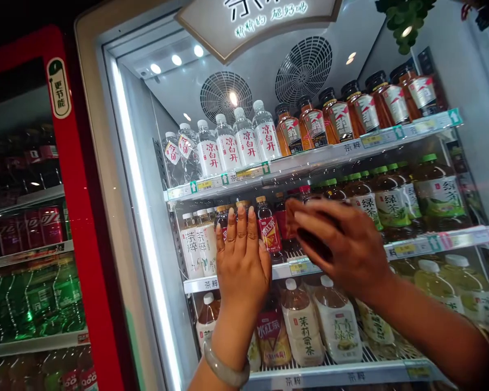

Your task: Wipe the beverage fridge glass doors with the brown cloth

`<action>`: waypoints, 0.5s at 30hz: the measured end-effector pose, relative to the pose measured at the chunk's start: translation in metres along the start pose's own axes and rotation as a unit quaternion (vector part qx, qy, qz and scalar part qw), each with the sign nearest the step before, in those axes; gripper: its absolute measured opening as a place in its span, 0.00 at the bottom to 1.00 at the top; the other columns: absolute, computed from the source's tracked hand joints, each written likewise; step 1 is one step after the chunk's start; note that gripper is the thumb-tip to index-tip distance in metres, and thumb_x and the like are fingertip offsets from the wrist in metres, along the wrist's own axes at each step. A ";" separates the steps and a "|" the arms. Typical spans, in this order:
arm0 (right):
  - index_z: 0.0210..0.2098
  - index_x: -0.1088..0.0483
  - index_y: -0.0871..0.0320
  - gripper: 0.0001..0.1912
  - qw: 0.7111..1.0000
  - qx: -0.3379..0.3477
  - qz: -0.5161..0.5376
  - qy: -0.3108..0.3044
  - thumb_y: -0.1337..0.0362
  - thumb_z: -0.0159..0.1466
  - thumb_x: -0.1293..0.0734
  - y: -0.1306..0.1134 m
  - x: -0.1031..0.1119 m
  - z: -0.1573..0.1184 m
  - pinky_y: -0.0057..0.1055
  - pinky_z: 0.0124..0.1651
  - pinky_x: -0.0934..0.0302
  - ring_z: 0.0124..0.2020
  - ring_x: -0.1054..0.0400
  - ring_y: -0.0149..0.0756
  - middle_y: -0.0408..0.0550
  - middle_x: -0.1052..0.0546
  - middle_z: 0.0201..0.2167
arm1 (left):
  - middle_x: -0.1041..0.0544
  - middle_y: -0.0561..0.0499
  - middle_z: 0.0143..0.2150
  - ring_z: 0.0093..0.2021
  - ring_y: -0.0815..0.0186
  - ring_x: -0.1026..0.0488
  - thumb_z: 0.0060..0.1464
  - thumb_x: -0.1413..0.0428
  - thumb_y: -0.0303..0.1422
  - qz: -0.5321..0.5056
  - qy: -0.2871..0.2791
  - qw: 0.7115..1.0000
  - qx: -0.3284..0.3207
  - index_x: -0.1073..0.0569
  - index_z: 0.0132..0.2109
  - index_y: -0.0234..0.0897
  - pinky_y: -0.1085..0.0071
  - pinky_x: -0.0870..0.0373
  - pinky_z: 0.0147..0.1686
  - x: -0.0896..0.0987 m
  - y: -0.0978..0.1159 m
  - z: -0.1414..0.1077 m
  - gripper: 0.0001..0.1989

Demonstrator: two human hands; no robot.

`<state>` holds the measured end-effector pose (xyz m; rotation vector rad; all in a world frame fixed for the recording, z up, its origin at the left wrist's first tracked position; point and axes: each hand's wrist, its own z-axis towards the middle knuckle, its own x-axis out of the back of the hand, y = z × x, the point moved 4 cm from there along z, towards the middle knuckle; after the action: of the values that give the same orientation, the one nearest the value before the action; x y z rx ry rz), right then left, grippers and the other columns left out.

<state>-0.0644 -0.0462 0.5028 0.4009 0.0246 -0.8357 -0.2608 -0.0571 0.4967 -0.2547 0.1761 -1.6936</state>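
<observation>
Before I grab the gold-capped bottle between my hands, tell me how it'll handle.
The bottle shows dark liquid, so it's probably fairly heavy. Its smooth sides might slip. Tall and narrow, it could tip if nudged.

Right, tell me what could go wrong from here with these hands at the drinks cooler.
The bangle on the left wrist might knock against the cooler's front if that arm swings. The right hand is blurred, so it may be moving; if no glass lies between, it could bump the green-capped bottles. The flat left hand might likewise push over the small red-labelled bottle.
</observation>
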 end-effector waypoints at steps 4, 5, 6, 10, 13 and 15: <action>0.65 0.33 0.52 0.30 0.997 -0.080 -0.015 -0.002 0.61 0.64 0.27 -0.006 -0.023 0.031 0.59 0.66 0.40 0.71 0.42 0.58 0.59 0.39 0.73 | 0.49 0.46 0.79 0.79 0.58 0.53 0.68 0.50 0.28 0.015 -0.004 1.000 0.004 0.56 0.78 0.41 0.54 0.61 0.78 0.000 0.000 0.000 0.37; 0.64 0.32 0.51 0.28 0.997 -0.072 -0.017 -0.025 0.60 0.65 0.28 -0.015 -0.028 0.030 0.62 0.68 0.44 0.73 0.45 0.59 0.57 0.39 0.73 | 0.48 0.46 0.79 0.79 0.58 0.53 0.68 0.51 0.28 0.018 -0.005 1.000 0.001 0.56 0.78 0.41 0.54 0.62 0.78 0.000 0.000 0.000 0.37; 0.62 0.30 0.50 0.26 0.997 -0.057 -0.016 -0.051 0.59 0.65 0.29 -0.024 -0.030 0.023 0.63 0.68 0.47 0.73 0.46 0.59 0.55 0.38 0.73 | 0.48 0.45 0.79 0.79 0.58 0.53 0.68 0.51 0.28 0.019 -0.005 1.000 -0.001 0.55 0.78 0.40 0.54 0.62 0.78 0.000 0.000 0.000 0.37; 0.60 0.27 0.49 0.21 0.995 0.030 0.007 -0.095 0.61 0.68 0.30 -0.038 -0.013 -0.026 0.52 0.66 0.44 0.68 0.36 0.49 0.49 0.28 0.67 | 0.49 0.47 0.79 0.79 0.59 0.54 0.68 0.51 0.28 0.004 -0.003 1.000 0.002 0.55 0.78 0.41 0.53 0.62 0.78 0.000 -0.001 -0.001 0.36; 0.59 0.26 0.47 0.21 0.996 0.030 -0.011 -0.082 0.64 0.67 0.29 -0.016 0.001 -0.033 0.48 0.61 0.41 0.64 0.32 0.48 0.48 0.25 0.63 | 0.49 0.48 0.79 0.79 0.60 0.55 0.68 0.51 0.28 -0.006 -0.001 1.000 0.007 0.55 0.78 0.42 0.53 0.61 0.78 0.001 0.001 0.001 0.36; 0.60 0.27 0.45 0.21 0.997 -0.034 -0.043 -0.059 0.63 0.68 0.29 -0.001 -0.001 -0.015 0.50 0.59 0.41 0.63 0.32 0.50 0.48 0.26 0.64 | 0.49 0.49 0.79 0.80 0.60 0.56 0.68 0.52 0.28 -0.012 -0.002 1.000 0.013 0.56 0.78 0.42 0.52 0.61 0.78 0.001 0.002 0.002 0.36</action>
<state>-0.0633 -0.0407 0.4886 0.2885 -0.0388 -0.9403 -0.2580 -0.0585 0.4985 -0.2410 0.1479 -1.7170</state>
